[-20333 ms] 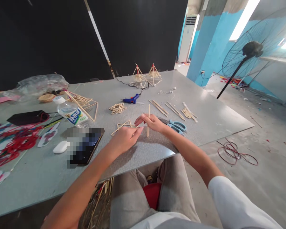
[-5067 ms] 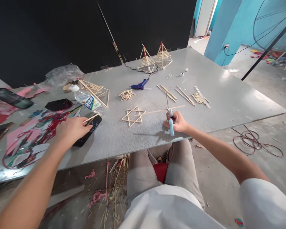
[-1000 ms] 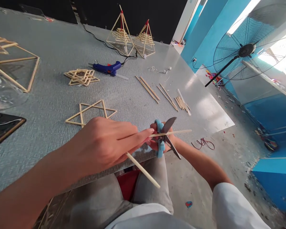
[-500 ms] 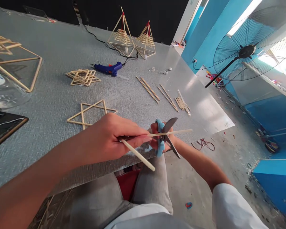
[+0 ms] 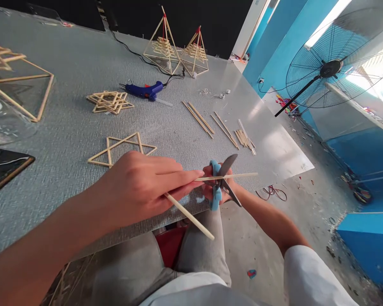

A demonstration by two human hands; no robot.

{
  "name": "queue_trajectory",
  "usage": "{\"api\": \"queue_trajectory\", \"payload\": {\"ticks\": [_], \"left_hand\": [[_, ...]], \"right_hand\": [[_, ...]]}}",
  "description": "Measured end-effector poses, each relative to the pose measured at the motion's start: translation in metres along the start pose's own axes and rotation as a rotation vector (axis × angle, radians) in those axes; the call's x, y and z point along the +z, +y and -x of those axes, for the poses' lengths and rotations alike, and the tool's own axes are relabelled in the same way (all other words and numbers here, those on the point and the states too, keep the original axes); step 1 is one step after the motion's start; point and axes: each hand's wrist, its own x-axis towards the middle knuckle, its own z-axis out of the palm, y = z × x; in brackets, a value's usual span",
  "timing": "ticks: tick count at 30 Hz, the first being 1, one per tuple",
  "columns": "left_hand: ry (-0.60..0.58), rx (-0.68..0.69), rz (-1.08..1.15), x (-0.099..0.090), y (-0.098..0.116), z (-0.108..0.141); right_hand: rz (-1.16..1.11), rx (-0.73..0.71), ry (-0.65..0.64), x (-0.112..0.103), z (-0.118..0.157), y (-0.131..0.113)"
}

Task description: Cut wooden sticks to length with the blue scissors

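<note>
My left hand [image 5: 147, 180] is closed around two pale wooden sticks above the table's front edge. One thin stick [image 5: 242, 175] points right and lies between the blades of the scissors; the other stick [image 5: 191, 216] slants down toward my lap. My right hand [image 5: 208, 182] grips the light blue handles of the scissors [image 5: 229, 165], whose blades are spread around the thin stick. Behind my left hand, a flat six-pointed star of sticks [image 5: 123, 140] lies on the table, partly covered by that hand.
A blue glue gun [image 5: 145, 90] lies beside a stacked stick star [image 5: 110, 102]. Two stick pyramids [image 5: 162, 46] stand at the back. Loose sticks [image 5: 198, 119] and a bundle of short sticks [image 5: 244, 138] lie right of centre. A clear plastic container [image 5: 8, 123] is at left.
My left hand has turned slightly, and the slanting stick now reaches a little farther down and right. The scissors remain spread around the thin stick, nearly in the same place.
</note>
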Motion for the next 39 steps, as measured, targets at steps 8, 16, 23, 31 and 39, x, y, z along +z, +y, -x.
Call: {"api": "queue_trajectory", "payload": {"ticks": [8, 16, 23, 31, 39], "left_hand": [[-0.05, -0.063, 0.202, 0.004, -0.004, -0.005], [0.063, 0.079, -0.076, 0.005, -0.005, 0.0], [-0.116, -0.167, 0.234, 0.001, -0.004, -0.005], [-0.025, -0.044, 0.076, 0.002, -0.011, 0.002], [0.035, -0.017, 0.091, 0.005, -0.013, -0.002]], "right_hand": [[-0.102, -0.081, 0.162, 0.0, -0.006, -0.012], [-0.023, -0.087, 0.161, -0.001, -0.005, -0.008], [-0.145, -0.043, 0.198, 0.004, -0.004, -0.002], [-0.099, -0.053, 0.203, 0.004, -0.006, -0.008], [-0.16, -0.037, 0.228, 0.002, -0.009, -0.006]]}}
